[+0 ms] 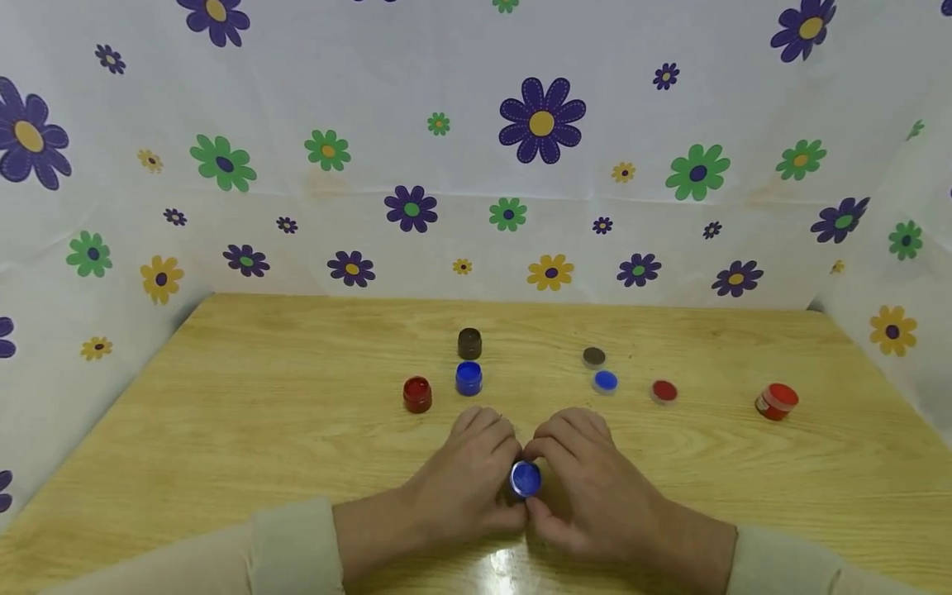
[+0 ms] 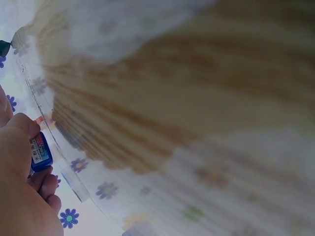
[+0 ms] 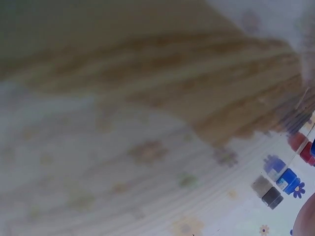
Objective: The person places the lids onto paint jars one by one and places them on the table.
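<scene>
A small blue paint jar (image 1: 525,479) is between both hands near the front of the table, its round blue top facing up. My left hand (image 1: 468,475) grips it from the left with curled fingers. From the right, my right hand (image 1: 598,487) pinches it between thumb and forefinger. The left wrist view shows the jar's printed label (image 2: 39,151) beside the left thumb. Only a sliver of the right hand (image 3: 306,219) enters the right wrist view. Whether the jar's lid is loose or tight cannot be seen.
Beyond the left hand stand uncovered jars of dark red (image 1: 417,395), blue (image 1: 468,378) and dark brown (image 1: 469,344) paint. A brown lid (image 1: 593,357), blue lid (image 1: 606,382) and red lid (image 1: 664,392) lie farther right. A lidded red jar (image 1: 777,402) is tilted at the right.
</scene>
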A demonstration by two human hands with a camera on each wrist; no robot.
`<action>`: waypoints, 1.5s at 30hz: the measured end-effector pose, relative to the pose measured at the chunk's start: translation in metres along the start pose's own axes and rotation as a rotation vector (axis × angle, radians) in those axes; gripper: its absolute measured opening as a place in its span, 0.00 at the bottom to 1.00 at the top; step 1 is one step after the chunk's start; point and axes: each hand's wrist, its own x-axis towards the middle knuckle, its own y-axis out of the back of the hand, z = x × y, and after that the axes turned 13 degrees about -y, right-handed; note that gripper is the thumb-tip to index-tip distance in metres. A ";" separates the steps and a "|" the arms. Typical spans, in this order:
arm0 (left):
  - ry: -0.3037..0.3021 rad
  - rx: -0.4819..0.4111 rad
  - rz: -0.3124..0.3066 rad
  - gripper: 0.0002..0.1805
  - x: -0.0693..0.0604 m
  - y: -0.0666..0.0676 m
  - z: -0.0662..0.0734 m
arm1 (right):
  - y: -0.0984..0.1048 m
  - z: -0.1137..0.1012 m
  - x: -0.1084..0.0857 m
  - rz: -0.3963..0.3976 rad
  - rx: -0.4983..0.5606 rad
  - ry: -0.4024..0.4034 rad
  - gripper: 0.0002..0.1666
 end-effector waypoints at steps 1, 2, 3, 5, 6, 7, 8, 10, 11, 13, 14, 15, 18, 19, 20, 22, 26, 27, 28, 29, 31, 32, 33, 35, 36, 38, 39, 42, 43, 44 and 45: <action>-0.001 0.000 -0.002 0.18 0.000 0.000 0.000 | 0.000 0.000 0.000 0.005 -0.004 0.001 0.21; -0.001 0.001 -0.006 0.18 0.000 0.000 0.000 | 0.000 0.000 0.000 0.008 -0.009 -0.001 0.20; 0.001 0.000 -0.011 0.18 0.000 0.001 0.000 | 0.000 0.000 0.000 0.006 -0.013 -0.004 0.20; 0.004 -0.002 -0.021 0.18 0.001 0.001 0.001 | 0.000 0.000 0.000 0.003 -0.019 -0.011 0.19; 0.005 -0.003 -0.025 0.18 0.000 0.001 0.001 | 0.000 0.000 0.001 0.003 -0.021 -0.014 0.19; 0.006 -0.004 -0.028 0.19 0.000 0.001 0.001 | 0.000 0.000 0.001 0.005 -0.021 -0.015 0.19; 0.008 -0.005 -0.030 0.19 0.000 0.001 0.001 | 0.000 0.000 0.001 0.007 -0.021 -0.016 0.19; 0.012 -0.006 -0.029 0.19 0.000 0.001 0.001 | 0.000 0.000 0.002 0.013 -0.023 -0.014 0.19; 0.013 -0.007 -0.027 0.20 0.000 0.001 0.001 | 0.000 0.000 0.002 0.017 -0.023 -0.013 0.19; 0.012 -0.008 -0.028 0.19 0.000 0.001 0.001 | 0.000 0.000 0.002 0.015 -0.025 -0.018 0.18; 0.011 -0.008 -0.029 0.19 0.000 0.001 0.001 | 0.000 0.000 0.002 0.013 -0.027 -0.022 0.18; 0.010 -0.007 -0.030 0.20 0.000 0.002 0.000 | 0.000 0.000 0.002 0.011 -0.028 -0.026 0.18; 0.003 -0.003 -0.032 0.19 0.001 0.002 0.000 | 0.001 0.000 0.002 0.004 -0.035 -0.047 0.19; -0.002 -0.003 -0.032 0.20 0.002 0.002 0.000 | 0.001 0.000 0.002 0.005 -0.037 -0.052 0.19; -0.008 0.000 -0.032 0.20 0.002 0.002 0.000 | 0.001 0.000 0.002 0.012 -0.039 -0.050 0.19; -0.021 0.009 -0.033 0.20 0.003 0.002 0.001 | 0.001 0.000 0.002 0.016 -0.045 -0.054 0.19; -0.023 0.008 -0.048 0.22 0.003 0.003 0.002 | -0.001 0.001 0.001 0.016 -0.031 -0.063 0.22; -0.011 -0.006 -0.050 0.23 0.003 0.003 0.002 | -0.001 0.001 0.000 0.007 -0.023 -0.071 0.22; 0.003 -0.020 -0.052 0.24 0.003 0.003 0.002 | -0.001 0.001 0.000 0.002 -0.013 -0.072 0.22; 0.016 -0.035 -0.050 0.24 0.003 0.003 0.002 | -0.001 0.001 0.000 -0.003 -0.006 -0.073 0.22; 0.038 -0.069 -0.039 0.23 0.002 0.003 0.001 | -0.001 0.002 0.000 -0.014 0.006 -0.069 0.22; 0.043 -0.080 -0.031 0.23 0.002 0.003 0.001 | -0.001 0.002 0.000 -0.017 0.009 -0.063 0.22; 0.043 -0.085 -0.023 0.22 0.001 0.002 0.001 | 0.000 0.002 0.000 -0.024 0.010 -0.059 0.21; 0.036 -0.083 -0.009 0.20 0.001 0.002 0.001 | 0.000 0.002 0.000 -0.022 0.011 -0.042 0.21; 0.032 -0.081 -0.005 0.19 0.000 0.002 0.001 | 0.000 0.002 0.001 -0.024 0.011 -0.039 0.21; 0.023 -0.071 -0.012 0.18 0.000 0.003 0.001 | -0.001 0.002 0.000 -0.028 0.009 -0.036 0.20; 0.016 -0.061 -0.015 0.18 0.000 0.003 0.001 | -0.001 0.001 0.000 -0.033 0.007 -0.038 0.20; -0.009 -0.020 -0.039 0.17 0.000 0.005 0.000 | -0.001 0.000 0.000 -0.029 -0.001 -0.037 0.20; -0.020 -0.005 -0.051 0.17 0.000 0.005 0.000 | -0.001 0.000 0.000 -0.028 -0.003 -0.036 0.20; -0.029 0.012 -0.058 0.18 0.001 0.005 -0.001 | -0.001 -0.001 0.000 -0.029 -0.005 -0.041 0.20; -0.037 0.022 -0.065 0.18 0.001 0.005 -0.001 | -0.001 -0.001 0.000 -0.024 -0.005 -0.037 0.20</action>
